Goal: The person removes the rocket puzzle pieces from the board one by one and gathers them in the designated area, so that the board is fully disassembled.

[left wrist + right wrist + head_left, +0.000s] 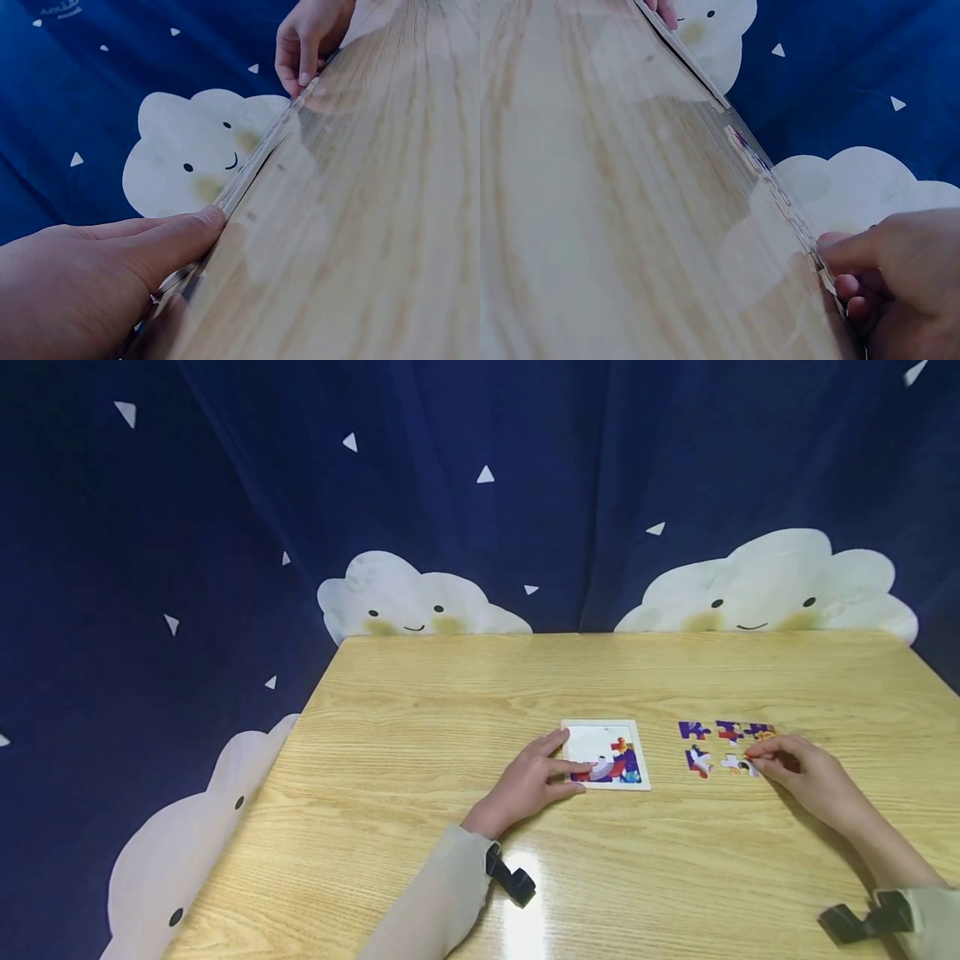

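A square puzzle board (642,777) with a white border lies on the table, colourful pieces filling its lower and right part. My left hand (528,777) rests on its left side, fingers stretched over the border and the lower pieces. To the right lie several loose jigsaw pieces, among them a purple piece (693,730), a purple and red piece (698,762) and a mostly white piece (735,764). My right hand (813,777) has thumb and index finger pinched at a puzzle piece (751,757) with a red bit showing; the fingers hide most of it.
The wooden table (420,693) reaches back to a dark blue curtain (480,410) with white clouds and triangles. A black strap (513,878) hangs at the left wrist and another strap (862,920) at the right. Both wrist views look low along the tabletop.
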Available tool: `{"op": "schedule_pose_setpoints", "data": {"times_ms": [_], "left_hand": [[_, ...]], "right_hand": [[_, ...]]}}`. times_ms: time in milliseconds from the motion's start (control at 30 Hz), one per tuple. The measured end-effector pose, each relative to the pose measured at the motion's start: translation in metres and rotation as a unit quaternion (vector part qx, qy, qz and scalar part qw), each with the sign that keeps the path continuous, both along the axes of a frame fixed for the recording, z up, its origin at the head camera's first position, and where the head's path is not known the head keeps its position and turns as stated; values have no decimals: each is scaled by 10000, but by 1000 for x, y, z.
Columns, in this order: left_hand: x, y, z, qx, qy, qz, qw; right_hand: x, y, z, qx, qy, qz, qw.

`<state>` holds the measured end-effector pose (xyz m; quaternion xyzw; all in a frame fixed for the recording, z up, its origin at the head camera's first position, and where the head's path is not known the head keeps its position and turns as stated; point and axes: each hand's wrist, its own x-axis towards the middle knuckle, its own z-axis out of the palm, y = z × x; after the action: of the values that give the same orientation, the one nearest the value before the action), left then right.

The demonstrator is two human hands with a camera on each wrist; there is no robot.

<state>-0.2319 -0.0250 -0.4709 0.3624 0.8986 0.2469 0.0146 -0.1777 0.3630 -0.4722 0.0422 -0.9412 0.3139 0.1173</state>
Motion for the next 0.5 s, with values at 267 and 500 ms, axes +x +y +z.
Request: {"op": "schedule_pose_setpoints", "data": {"times_ms": [267,500], "left_hand": [[-1,0,-1,14,57,-39,10000],[-1,0,-1,-7,52,-17,10000]], "right_hand": [[4,-4,4,-322,-89,-332,9989],[2,-24,3,-389,447,61,9982]]}}
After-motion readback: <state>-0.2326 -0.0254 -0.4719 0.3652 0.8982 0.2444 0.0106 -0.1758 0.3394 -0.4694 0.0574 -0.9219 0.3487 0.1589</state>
